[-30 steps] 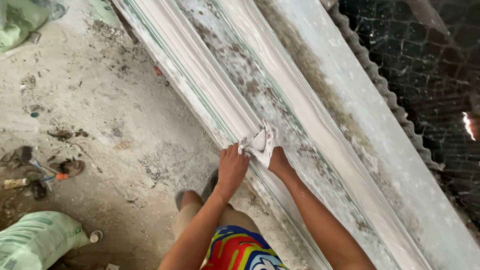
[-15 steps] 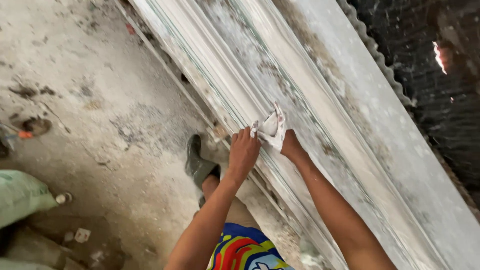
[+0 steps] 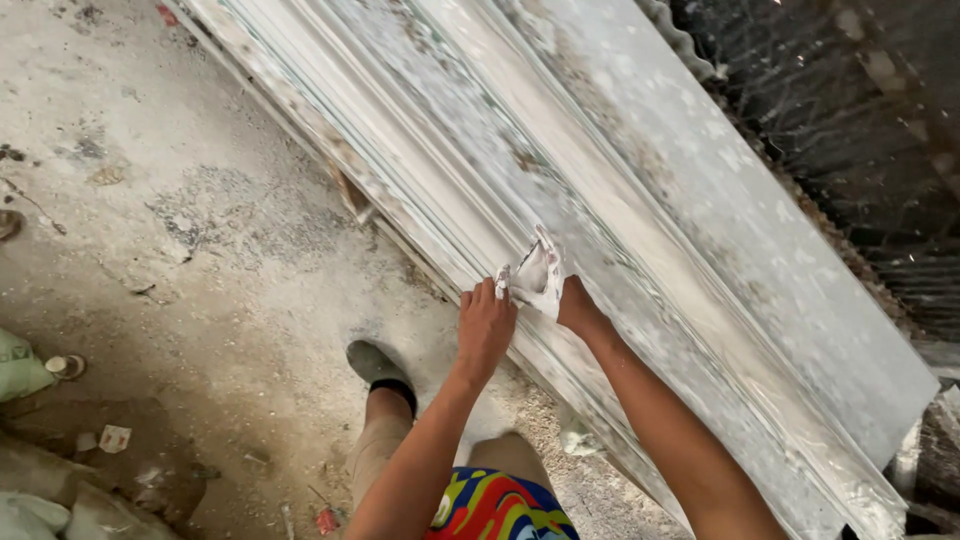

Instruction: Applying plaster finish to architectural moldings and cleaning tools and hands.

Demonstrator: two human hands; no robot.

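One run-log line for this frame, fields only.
left hand: on moulding edge | right hand: plaster-coated, pressed on long white moulding | floor: dusty concrete

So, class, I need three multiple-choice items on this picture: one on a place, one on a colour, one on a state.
1. Where does the plaster-coated right hand press?
A. on the long white moulding
B. on the floor
C. on the wire mesh

2. What colours are the shorts?
A. plain grey
B. red, yellow and blue
C. all black

3. How is the left hand?
A. hanging at the side
B. gripping a hammer
C. resting at the moulding's near edge, beside the right hand

Answers: 1 A, the white-smeared palm lies on the moulding's face. 2 B, bright patches of those colours show. 3 C, its fingers sit by the right hand and no tool is visible.
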